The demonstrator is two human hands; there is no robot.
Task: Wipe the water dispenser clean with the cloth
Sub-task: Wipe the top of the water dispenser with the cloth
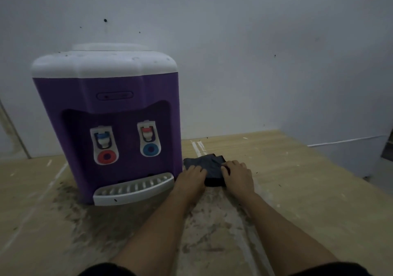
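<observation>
Bare room: marked grey wall (234, 41), dusty wood-grain floor (297, 190).

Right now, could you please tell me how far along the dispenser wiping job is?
Nothing looks wiped yet: the purple water dispenser with the white top shows dark specks on its lid. In hand: the left hand and right hand rest on the dark folded cloth beside it on the wooden table. All wiping remains.

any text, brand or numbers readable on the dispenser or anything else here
No readable text anywhere in this view.
Water dispenser: the small oval panel above the taps carries marks too blurred to read.
Taps: only red and blue colour coding, no words.
Cloth: plain dark, no label visible.
</observation>
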